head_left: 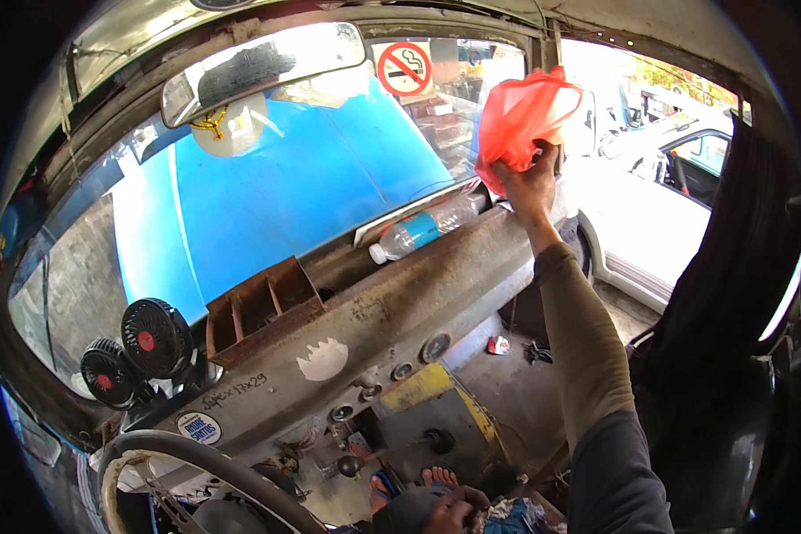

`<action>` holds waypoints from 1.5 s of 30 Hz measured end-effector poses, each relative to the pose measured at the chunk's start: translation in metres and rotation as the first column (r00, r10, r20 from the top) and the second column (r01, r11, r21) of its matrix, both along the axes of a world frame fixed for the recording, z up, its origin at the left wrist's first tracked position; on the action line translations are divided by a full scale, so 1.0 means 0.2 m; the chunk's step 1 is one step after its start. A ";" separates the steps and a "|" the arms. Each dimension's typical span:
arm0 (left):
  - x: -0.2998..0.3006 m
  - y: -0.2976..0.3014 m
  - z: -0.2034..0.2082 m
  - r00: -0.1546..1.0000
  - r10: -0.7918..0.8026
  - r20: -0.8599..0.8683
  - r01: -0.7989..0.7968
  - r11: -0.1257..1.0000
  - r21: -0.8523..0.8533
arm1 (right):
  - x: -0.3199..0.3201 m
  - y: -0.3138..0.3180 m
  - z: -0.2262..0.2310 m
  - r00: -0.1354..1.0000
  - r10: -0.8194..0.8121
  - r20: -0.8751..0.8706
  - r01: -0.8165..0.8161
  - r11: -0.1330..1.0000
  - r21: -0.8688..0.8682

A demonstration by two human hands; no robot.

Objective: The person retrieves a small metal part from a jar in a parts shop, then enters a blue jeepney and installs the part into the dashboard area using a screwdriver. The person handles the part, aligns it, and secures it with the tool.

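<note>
My right hand (529,184) is stretched out to the far right end of the dashboard, fingers closed on a thin red plastic bag (523,111). The bag stands up above the hand, crumpled and partly see-through; its contents cannot be made out. Just left of it, a clear plastic bottle (425,228) with a blue label and white cap lies on the dashboard ledge below the windshield. Low at the bottom edge, my left hand (454,511) rests near my lap with curled fingers, beside a bunched patterned cloth (518,516). Whatever it may hold is hidden.
A steering wheel (209,458) fills the lower left. Twin black fans (156,338) and a rusty divided metal tray (262,311) sit on the dashboard (418,303). A gear lever (351,465) rises from the floor. Through the right opening stands a white vehicle (641,222).
</note>
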State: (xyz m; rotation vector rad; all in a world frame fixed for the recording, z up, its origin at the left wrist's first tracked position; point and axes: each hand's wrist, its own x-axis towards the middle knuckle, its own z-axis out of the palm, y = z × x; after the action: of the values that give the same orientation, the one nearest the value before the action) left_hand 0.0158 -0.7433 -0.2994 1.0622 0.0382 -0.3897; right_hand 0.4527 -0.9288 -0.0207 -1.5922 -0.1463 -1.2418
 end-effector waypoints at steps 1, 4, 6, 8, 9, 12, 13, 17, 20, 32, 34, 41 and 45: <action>0.01 0.02 -0.03 0.999 0.009 -0.047 -0.014 0.994 -0.108 | -0.07 -0.03 0.00 0.996 0.087 0.035 -0.088 0.996 0.034; 0.06 0.05 -0.07 0.956 0.111 -0.273 -0.196 0.931 -0.309 | -0.41 -0.13 -0.13 0.830 0.523 0.193 -0.547 0.831 0.102; 0.11 0.06 -0.03 0.969 0.069 -0.237 -0.162 0.902 -0.400 | -0.77 -0.18 -0.31 0.685 0.718 0.120 -0.728 0.677 0.105; 0.10 0.01 0.04 0.983 0.072 -0.169 -0.129 0.926 -0.354 | -1.16 -0.18 -0.52 0.679 0.733 -0.043 -0.718 0.675 0.169; 0.12 -0.01 0.10 0.961 0.186 -0.205 -0.231 0.947 -0.222 | -1.36 -0.16 -0.62 0.732 0.658 -0.176 -0.637 0.753 0.165; 0.05 -0.04 0.27 0.989 0.121 -0.087 -0.150 0.808 -0.570 | -1.87 -0.06 -0.86 0.669 0.697 -0.257 -0.678 0.714 0.174; -0.01 -0.06 0.33 0.989 0.127 -0.077 -0.148 0.803 -0.578 | -1.99 -0.03 -0.91 0.607 0.752 -0.258 -0.722 0.657 0.216; -0.21 -0.07 0.43 0.920 0.392 0.024 -0.317 0.777 -0.544 | -2.34 0.03 -1.04 0.661 0.664 -0.350 -0.737 0.662 -0.137; -0.34 0.00 0.39 0.881 0.458 -0.120 -0.435 0.683 -0.586 | -2.49 0.02 -1.06 0.540 0.636 -0.551 -0.749 0.662 0.031; -0.77 0.19 0.32 0.800 0.581 0.149 -0.427 0.727 -0.538 | -2.80 0.04 -0.44 0.684 0.677 -0.273 -0.695 0.491 -0.525; -0.82 0.19 0.30 0.765 0.628 0.147 -0.484 0.709 -0.513 | -2.72 0.14 -0.55 0.716 0.562 -0.414 -0.687 0.466 -0.557; -0.89 0.24 0.21 0.666 0.731 0.148 -0.688 0.679 -0.256 | -2.73 0.10 -0.88 0.524 0.410 -0.746 -0.851 0.239 -0.467; -0.84 0.10 0.24 0.695 0.709 0.115 -0.688 0.703 -0.180 | -2.62 0.08 -1.07 0.622 0.405 -0.670 -0.781 0.258 -0.569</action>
State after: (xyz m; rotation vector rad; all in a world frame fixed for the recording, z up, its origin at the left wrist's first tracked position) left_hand -0.1519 -0.7232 -0.2515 0.8752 0.2546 0.4057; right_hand -0.0720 -0.9119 -0.2355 -2.2271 -1.1746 -0.0867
